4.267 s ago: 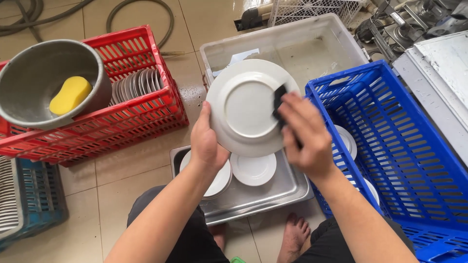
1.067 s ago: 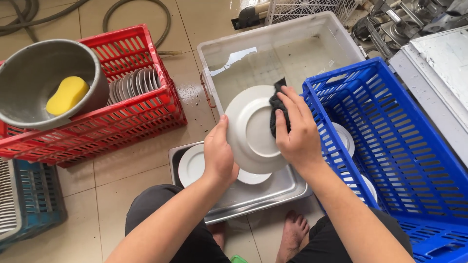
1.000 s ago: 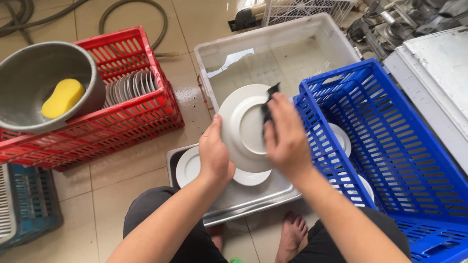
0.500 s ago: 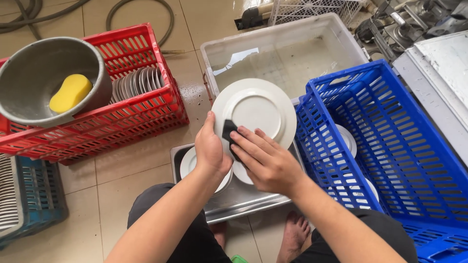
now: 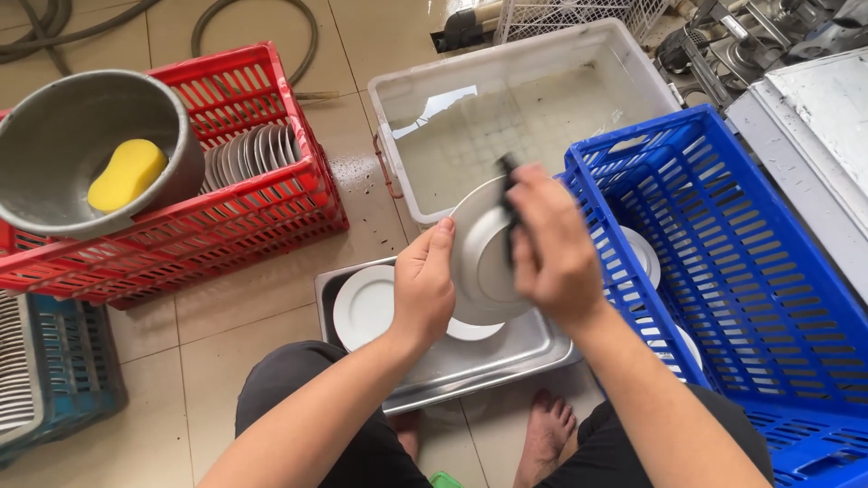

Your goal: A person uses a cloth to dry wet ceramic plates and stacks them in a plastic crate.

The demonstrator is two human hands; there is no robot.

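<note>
A single head-worn camera looks steeply down from above the crouching person, close enough that both forearms run up from the near edge and the bare feet show on the tiled floor. It faces forward over the shallow steel tray [image 5: 506,361] at near centre towards the clear plastic tub of water [image 5: 542,108] at the far side. The red slatted plastic crate [image 5: 271,217] lies left, the blue slatted plastic crate [image 5: 750,271] right; there is no second view to overlap with.

The right hand [image 5: 553,248] is motion-blurred, hiding most of the dark scrubber [image 5: 508,210] it presses on the plate [image 5: 479,262].
</note>
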